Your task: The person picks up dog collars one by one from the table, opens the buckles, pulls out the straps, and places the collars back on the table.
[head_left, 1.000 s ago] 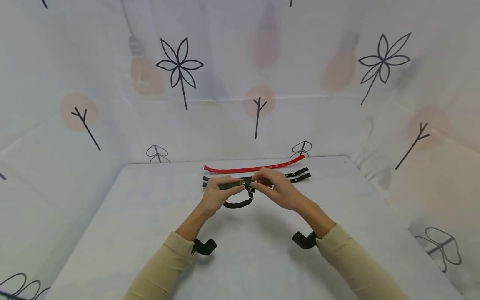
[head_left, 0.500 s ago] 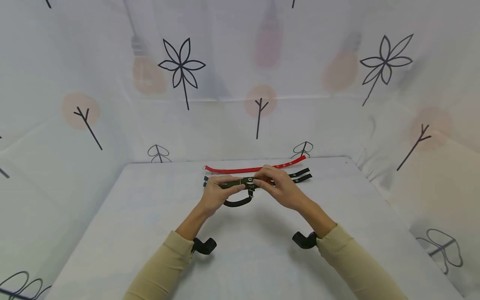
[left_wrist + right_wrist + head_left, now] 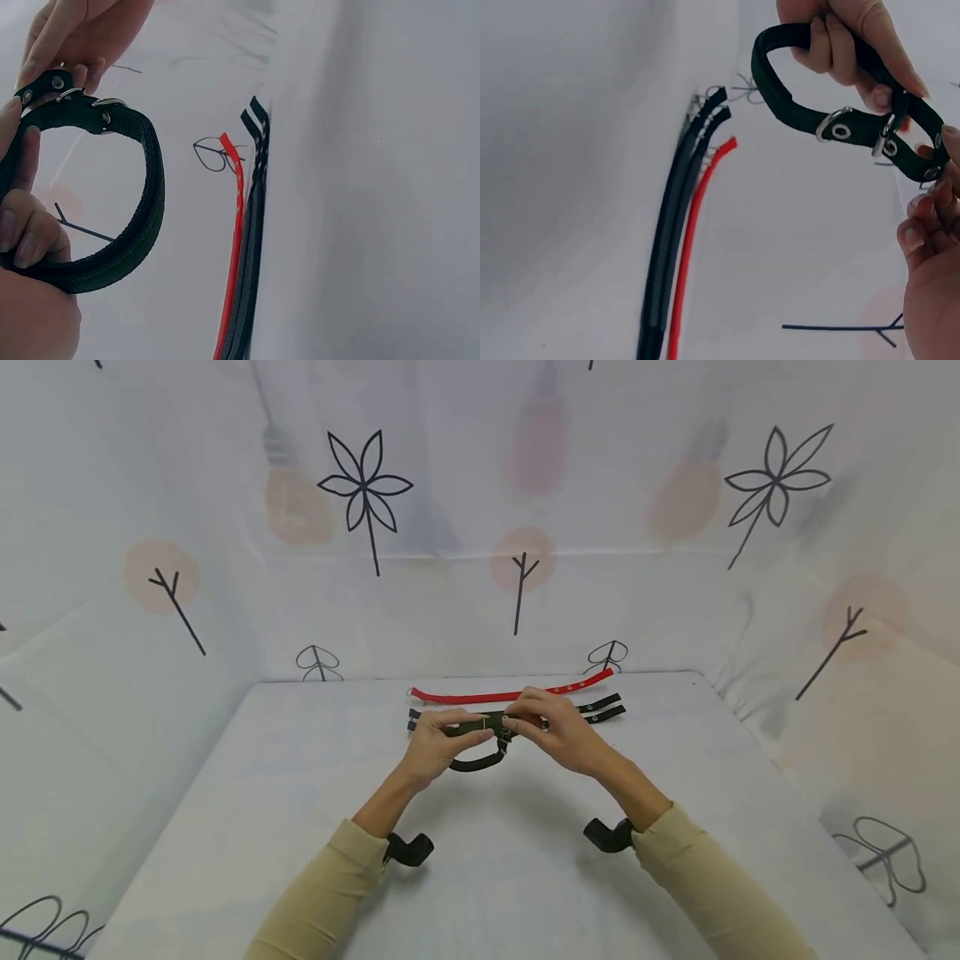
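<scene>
A dark green collar (image 3: 154,184) with metal eyelets is bent into a loop above the table. My left hand (image 3: 433,752) grips its band, thumb on one side and fingers on the other. My right hand (image 3: 558,735) pinches the free, eyeleted end, which in the right wrist view curves out past the metal buckle (image 3: 883,141). A D-ring (image 3: 831,124) sits on the band beside an eyelet. In the head view the lower part of the loop hangs below the fingers. Fingertips of the right hand cover part of the strap end.
Behind the hands a red collar (image 3: 480,698) lies stretched out on the white table (image 3: 300,827). Two dark collars (image 3: 667,217) lie alongside it, partly hidden by the hands in the head view. A patterned white cloth (image 3: 450,610) stands around the table.
The collar's strap end has shifted slightly to the right, and an eyelet that showed near the left fingertips now lies by the right fingertips. Both hands keep their hold; the other collars stay put.
</scene>
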Available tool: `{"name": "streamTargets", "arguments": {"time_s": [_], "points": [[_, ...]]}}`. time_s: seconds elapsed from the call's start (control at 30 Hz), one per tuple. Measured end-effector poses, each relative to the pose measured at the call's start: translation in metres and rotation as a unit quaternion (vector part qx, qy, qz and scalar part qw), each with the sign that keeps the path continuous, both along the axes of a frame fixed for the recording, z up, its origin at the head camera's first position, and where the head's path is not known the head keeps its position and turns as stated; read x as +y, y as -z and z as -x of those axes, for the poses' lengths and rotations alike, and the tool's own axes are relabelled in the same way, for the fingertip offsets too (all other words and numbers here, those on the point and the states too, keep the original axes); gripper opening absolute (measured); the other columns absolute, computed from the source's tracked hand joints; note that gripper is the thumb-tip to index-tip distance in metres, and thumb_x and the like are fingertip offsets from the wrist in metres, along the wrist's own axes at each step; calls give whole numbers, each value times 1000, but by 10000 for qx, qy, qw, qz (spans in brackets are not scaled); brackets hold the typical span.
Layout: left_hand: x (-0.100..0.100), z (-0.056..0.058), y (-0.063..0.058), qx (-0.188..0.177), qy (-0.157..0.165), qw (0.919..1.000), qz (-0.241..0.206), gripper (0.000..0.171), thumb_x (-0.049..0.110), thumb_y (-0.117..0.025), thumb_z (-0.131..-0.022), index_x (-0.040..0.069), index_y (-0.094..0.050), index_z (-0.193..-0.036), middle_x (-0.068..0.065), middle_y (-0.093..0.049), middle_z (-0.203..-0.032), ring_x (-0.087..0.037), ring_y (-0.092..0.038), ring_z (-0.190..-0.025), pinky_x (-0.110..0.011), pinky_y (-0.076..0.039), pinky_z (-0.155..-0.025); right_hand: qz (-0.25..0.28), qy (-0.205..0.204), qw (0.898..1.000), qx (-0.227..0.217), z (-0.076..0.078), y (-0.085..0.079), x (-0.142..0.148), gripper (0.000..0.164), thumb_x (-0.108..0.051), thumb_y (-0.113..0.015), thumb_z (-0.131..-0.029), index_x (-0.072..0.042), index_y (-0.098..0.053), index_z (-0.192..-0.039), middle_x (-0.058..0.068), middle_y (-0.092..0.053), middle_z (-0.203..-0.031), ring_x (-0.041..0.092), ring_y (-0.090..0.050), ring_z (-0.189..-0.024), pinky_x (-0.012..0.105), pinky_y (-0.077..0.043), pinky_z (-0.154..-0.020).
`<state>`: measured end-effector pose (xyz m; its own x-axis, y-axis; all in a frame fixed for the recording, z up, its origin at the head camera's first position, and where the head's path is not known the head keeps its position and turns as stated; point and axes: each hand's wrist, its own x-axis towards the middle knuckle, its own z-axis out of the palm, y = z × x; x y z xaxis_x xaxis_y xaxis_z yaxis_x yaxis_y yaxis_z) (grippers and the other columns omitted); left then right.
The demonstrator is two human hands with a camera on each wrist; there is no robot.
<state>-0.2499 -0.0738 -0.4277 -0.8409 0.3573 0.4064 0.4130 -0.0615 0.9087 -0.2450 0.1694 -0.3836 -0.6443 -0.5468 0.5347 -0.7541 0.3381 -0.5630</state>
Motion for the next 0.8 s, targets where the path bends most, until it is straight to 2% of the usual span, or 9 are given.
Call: {"name": "streamTargets", "arguments": {"time_s": [0.2, 0.4, 0.5, 0.7, 0.8], "points": [[-2, 1, 2, -31, -205, 9997, 103, 21, 7, -78, -90, 3, -79, -112, -7, -77, -105, -24, -72, -98, -40, -55, -85, 22, 15, 9999, -131, 1, 0, 5, 10, -9, -71, -97, -13, -75, -106, -3, -58, -88, 14, -50, -75, 29, -42, -65], [-1, 2, 0, 13, 17, 9999, 145, 21, 8, -78, -91, 3, -79, -112, -10, -76, -109, -25, -73, -98, -38, -58, -86, -119, -85, 9995, -280, 3, -4, 5, 9, -15, -71, -98, -17, -74, -106, -5, -55, -86, 15, -50, -74, 31, -42, -63], [0, 1, -3, -4, 94, 9999, 109, 21, 4, -76, -92, 0, -78, -112, -14, -75, -110, -23, -73, -98, -35, -58, -85, -142, -118, 9995, -270, 4, -5, 3, 7, -16, -70, -99, -17, -74, -105, -5, -54, -85, 15, -50, -74, 31, -42, -64], [-3, 0, -1, 30, -120, 9997, 204, 21, 3, -77, -91, 1, -78, -112, -13, -75, -108, -24, -73, -96, -34, -58, -82, -177, -54, 9997, -187, 5, -4, 7, 6, -16, -70, -99, -17, -74, -104, -6, -58, -89, 15, -52, -75, 31, -44, -65], [-5, 2, 3, 31, -156, 9995, 257, 21, 6, -78, -90, 4, -79, -111, -10, -75, -108, -24, -73, -97, -34, -58, -83, -191, -60, 9996, -184, 5, -4, 8, 7, -14, -71, -98, -16, -74, -104, -6, -56, -86, 15, -51, -74, 31, -43, -63]]}}
